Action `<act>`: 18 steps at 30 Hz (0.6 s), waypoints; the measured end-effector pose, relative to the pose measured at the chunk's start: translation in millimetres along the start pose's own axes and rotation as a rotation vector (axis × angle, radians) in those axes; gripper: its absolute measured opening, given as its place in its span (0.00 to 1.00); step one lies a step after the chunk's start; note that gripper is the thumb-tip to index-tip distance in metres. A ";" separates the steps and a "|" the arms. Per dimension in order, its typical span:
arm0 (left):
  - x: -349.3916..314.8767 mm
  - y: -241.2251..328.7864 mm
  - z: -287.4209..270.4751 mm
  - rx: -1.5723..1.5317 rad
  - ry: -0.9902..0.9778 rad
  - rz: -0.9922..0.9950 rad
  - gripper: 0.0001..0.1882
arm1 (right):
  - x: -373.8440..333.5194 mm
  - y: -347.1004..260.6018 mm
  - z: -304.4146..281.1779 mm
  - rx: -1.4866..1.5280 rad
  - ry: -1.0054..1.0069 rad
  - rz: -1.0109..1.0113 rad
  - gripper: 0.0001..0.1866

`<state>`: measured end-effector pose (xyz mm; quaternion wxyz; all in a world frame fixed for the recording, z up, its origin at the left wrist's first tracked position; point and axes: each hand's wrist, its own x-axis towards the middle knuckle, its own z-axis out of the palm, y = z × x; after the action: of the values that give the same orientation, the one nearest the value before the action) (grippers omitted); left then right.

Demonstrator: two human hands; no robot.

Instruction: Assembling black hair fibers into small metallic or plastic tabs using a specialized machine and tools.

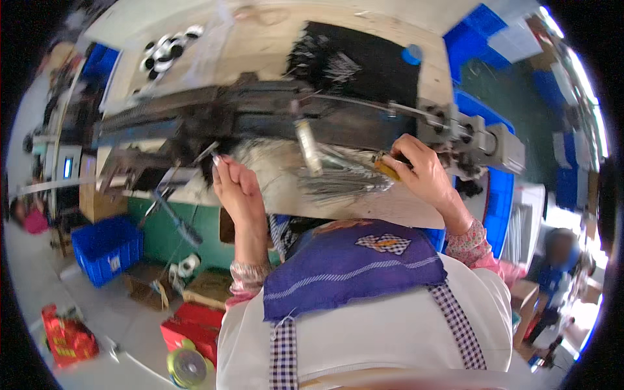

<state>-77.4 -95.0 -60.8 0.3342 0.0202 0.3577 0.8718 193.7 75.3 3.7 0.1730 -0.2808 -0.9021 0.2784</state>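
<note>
My left hand (239, 188) is closed in a pinch at the left part of a long dark metal machine (260, 117). A small thin metal piece (209, 153) sticks out from its fingertips. My right hand (422, 174), at the machine's right end, is closed around a small yellow-and-dark object (387, 166) whose kind I cannot make out. Between the hands, a pile of thin grey metal rods (344, 185) lies on the pale worktop, partly blurred. Above the rods, a lever with a pale handle (307, 144) slants down from the machine.
Behind the machine lies a black mat (383, 71) bearing small metal pieces and a blue cap (411, 54). White-and-black round parts (166, 55) sit far left. Grey metal blocks (471, 133) form the machine's right end. A blue crate (107, 247) stands on the floor at left.
</note>
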 end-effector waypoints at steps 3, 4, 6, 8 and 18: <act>-31.2 -31.3 86.3 0.261 -0.332 -0.229 0.10 | -4.8 -14.3 -29.1 0.148 0.202 -0.063 0.08; -39.5 -41.4 109.1 0.392 -0.485 -0.321 0.11 | -3.2 -22.2 -39.2 0.217 0.224 0.028 0.08; -38.7 -71.1 138.1 0.461 -0.663 -0.593 0.12 | -0.9 -19.8 -46.0 0.357 0.341 0.104 0.09; -32.5 -90.2 149.2 0.392 -0.684 -0.762 0.13 | -6.8 -15.4 -56.0 0.297 0.356 0.103 0.09; -15.8 -108.5 132.6 0.421 -0.499 -0.468 0.13 | 0.0 -18.3 -64.3 0.250 0.322 0.122 0.11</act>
<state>32.9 33.0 -28.1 0.5888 0.2174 0.4312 0.6482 216.3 88.8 65.1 0.3314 -0.3522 -0.8023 0.3498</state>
